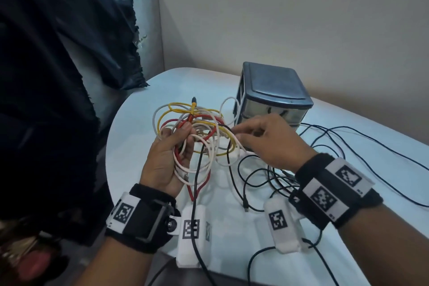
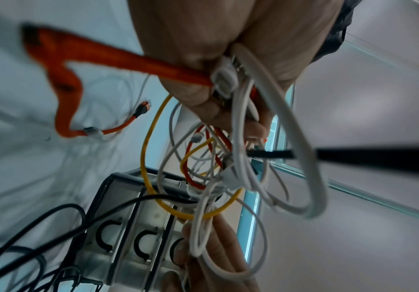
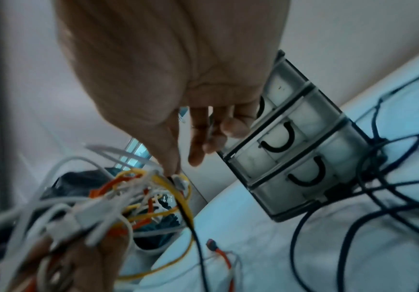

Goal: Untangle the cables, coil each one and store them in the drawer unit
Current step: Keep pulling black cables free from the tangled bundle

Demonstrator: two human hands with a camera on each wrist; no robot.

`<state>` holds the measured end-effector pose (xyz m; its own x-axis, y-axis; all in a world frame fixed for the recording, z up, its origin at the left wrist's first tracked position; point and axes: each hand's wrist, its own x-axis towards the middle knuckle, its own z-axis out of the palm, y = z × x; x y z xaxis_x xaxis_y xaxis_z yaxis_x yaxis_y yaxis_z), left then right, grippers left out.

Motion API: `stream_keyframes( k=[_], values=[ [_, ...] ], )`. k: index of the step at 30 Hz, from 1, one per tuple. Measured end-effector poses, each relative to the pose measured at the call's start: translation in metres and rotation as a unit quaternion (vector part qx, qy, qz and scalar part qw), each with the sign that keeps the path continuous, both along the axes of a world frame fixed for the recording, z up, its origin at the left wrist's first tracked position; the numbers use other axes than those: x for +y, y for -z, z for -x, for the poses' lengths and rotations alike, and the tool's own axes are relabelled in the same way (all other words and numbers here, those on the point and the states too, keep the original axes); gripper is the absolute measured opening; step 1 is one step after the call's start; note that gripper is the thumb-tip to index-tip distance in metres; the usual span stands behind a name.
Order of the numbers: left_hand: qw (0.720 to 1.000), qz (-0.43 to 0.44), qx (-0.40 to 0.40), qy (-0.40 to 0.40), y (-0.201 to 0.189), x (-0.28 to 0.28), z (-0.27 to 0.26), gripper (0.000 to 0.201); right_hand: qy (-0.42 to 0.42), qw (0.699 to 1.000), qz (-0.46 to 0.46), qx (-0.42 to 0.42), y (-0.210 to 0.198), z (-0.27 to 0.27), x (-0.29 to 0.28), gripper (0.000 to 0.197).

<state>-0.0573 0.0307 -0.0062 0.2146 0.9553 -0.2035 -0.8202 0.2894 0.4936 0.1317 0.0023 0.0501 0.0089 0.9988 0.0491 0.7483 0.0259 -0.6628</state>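
Note:
My left hand (image 1: pixel 167 158) (image 2: pixel 203 49) grips a tangle of white, yellow, red and orange cables (image 1: pixel 197 127) (image 2: pixel 203 168) (image 3: pixel 133 197) above the white table (image 1: pixel 130 146). One black cable (image 1: pixel 197 181) (image 3: pixel 188 213) runs through the tangle and hangs down toward me. My right hand (image 1: pixel 260 139) (image 3: pixel 166 69) reaches into the tangle's right side, where thumb and forefinger pinch the black cable. The grey drawer unit (image 1: pixel 274 93) (image 2: pixel 128 227) (image 3: pixel 303 148) stands just behind the hands with its three drawers pushed in.
Loose black cables (image 1: pixel 336 137) (image 3: pixel 378 217) sprawl over the table right of the drawer unit and under my right wrist. An orange cable end (image 2: pixel 143 106) (image 3: pixel 211 243) lies on the table. Dark cloth (image 1: pixel 58 53) fills the left side. A beige wall runs behind.

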Motion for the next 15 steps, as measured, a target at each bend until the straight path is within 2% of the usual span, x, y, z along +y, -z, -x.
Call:
stream_keyframes(
  k=[2, 5, 8, 11, 15],
  values=[
    [1.000, -0.005, -0.004, 0.002, 0.001, 0.001, 0.002, 0.014, -0.013, 0.998, -0.039, -0.051, 0.001, 0.001, -0.001, 0.015],
    [0.999, -0.018, 0.035, 0.006, 0.005, 0.002, 0.004, 0.020, -0.025, 0.999, -0.013, -0.027, 0.000, 0.002, -0.001, 0.004],
    [0.989, -0.063, 0.134, 0.012, 0.005, -0.001, 0.002, 0.030, -0.013, 0.999, 0.028, 0.008, -0.007, -0.003, -0.001, 0.008],
    [0.956, -0.099, 0.275, 0.012, 0.007, -0.005, -0.004, 0.041, 0.046, 0.998, -0.016, 0.032, -0.015, -0.010, 0.003, 0.016],
    [0.921, -0.091, 0.379, -0.005, 0.019, -0.003, -0.009, 0.029, 0.085, 0.974, 0.008, 0.210, -0.028, -0.020, 0.004, 0.016]
  ],
)
